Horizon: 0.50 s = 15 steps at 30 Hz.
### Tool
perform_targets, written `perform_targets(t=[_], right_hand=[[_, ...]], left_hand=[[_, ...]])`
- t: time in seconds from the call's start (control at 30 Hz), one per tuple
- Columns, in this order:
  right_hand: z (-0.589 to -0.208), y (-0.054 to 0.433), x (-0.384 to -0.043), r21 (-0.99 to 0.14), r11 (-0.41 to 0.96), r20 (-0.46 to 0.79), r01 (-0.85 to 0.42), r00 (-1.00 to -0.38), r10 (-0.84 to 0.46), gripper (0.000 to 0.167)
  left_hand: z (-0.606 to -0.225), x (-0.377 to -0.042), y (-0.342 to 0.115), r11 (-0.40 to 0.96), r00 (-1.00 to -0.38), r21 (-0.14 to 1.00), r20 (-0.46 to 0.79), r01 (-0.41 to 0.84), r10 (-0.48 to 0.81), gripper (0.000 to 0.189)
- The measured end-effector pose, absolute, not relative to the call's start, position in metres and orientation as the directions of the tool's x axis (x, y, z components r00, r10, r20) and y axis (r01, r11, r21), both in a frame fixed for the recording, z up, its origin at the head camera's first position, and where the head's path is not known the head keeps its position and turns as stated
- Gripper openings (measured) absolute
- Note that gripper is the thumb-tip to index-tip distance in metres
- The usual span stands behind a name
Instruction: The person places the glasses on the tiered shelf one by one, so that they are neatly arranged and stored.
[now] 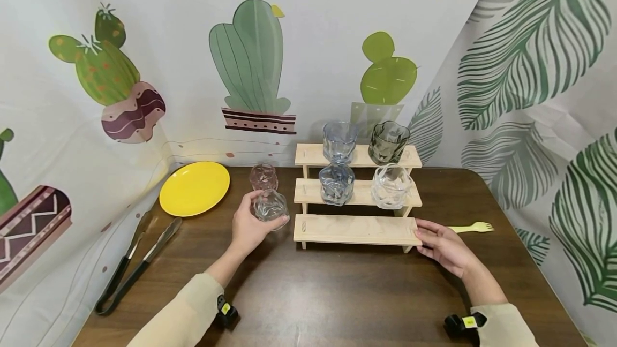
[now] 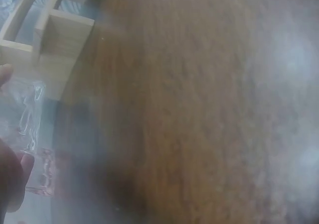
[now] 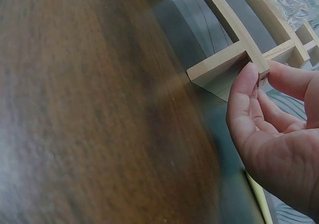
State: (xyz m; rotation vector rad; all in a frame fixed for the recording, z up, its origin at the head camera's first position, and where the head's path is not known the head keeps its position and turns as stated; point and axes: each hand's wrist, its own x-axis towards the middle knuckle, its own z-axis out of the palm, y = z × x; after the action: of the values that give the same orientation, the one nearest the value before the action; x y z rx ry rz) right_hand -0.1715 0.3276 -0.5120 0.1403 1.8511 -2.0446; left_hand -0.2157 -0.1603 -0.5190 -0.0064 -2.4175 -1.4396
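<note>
My left hand (image 1: 249, 227) grips a clear glass cup (image 1: 271, 209), thumb on the near side and fingers around the far side. Just behind that cup stands a pink glass cup (image 1: 263, 176). To the right is a three-step wooden display rack (image 1: 356, 229). With thumb and fingers, my right hand (image 1: 445, 248) pinches the right end of its bare lowest shelf. The middle shelf carries a blue cup (image 1: 336, 183) and another clear cup (image 1: 392, 186). On the top shelf are a pale blue cup (image 1: 339, 142) and a dark grey cup (image 1: 388, 143).
A yellow plate (image 1: 194, 189) lies at the back left of the wooden table (image 1: 337, 293). Black-handled tongs (image 1: 140, 266) rest at the left edge. A yellow fork (image 1: 474, 227) lies behind the right hand. A patterned cloth (image 1: 318, 4) hangs along the back.
</note>
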Motion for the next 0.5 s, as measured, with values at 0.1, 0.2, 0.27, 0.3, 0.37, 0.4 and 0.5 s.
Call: perform_targets(t=[0.1, 0.2, 0.27, 0.3, 0.37, 0.4, 0.5], right_hand=[[-0.512, 0.327, -0.171, -0.938, -0.055, -0.323, 0.341, -0.922, -0.215, 0.072], [-0.512, 0.327, -0.171, -0.938, -0.052, -0.324, 0.343, -0.921, -0.215, 0.072], [-0.512, 0.327, -0.172, -0.937, -0.053, -0.326, 0.345, -0.92, -0.215, 0.072], [-0.512, 0.327, -0.172, -0.937, -0.053, -0.327, 0.345, -0.92, -0.215, 0.072], [-0.512, 0.327, -0.171, -0.937, -0.055, -0.327, 0.345, -0.921, -0.213, 0.072], [-0.512, 0.327, -0.172, -0.937, -0.055, -0.326, 0.345, -0.921, -0.213, 0.072], [-0.513, 0.327, -0.172, -0.939, -0.052, -0.322, 0.34, -0.922, -0.213, 0.071]], left_hand=[[-0.516, -0.212, -0.16, 0.487, -0.942, 0.853, 0.296, 0.186, -0.159, 0.092], [-0.514, -0.209, -0.16, 0.484, -0.929, 0.846, 0.335, 0.223, -0.159, 0.092], [-0.511, -0.205, -0.159, 0.479, -0.918, 0.843, 0.361, 0.245, -0.166, 0.092], [-0.51, -0.204, -0.158, 0.472, -0.912, 0.844, 0.373, 0.257, -0.171, 0.091], [-0.508, -0.201, -0.157, 0.461, -0.901, 0.843, 0.393, 0.275, -0.181, 0.091], [-0.506, -0.199, -0.156, 0.456, -0.898, 0.844, 0.399, 0.281, -0.185, 0.091], [-0.501, -0.193, -0.152, 0.447, -0.889, 0.841, 0.419, 0.304, -0.184, 0.091]])
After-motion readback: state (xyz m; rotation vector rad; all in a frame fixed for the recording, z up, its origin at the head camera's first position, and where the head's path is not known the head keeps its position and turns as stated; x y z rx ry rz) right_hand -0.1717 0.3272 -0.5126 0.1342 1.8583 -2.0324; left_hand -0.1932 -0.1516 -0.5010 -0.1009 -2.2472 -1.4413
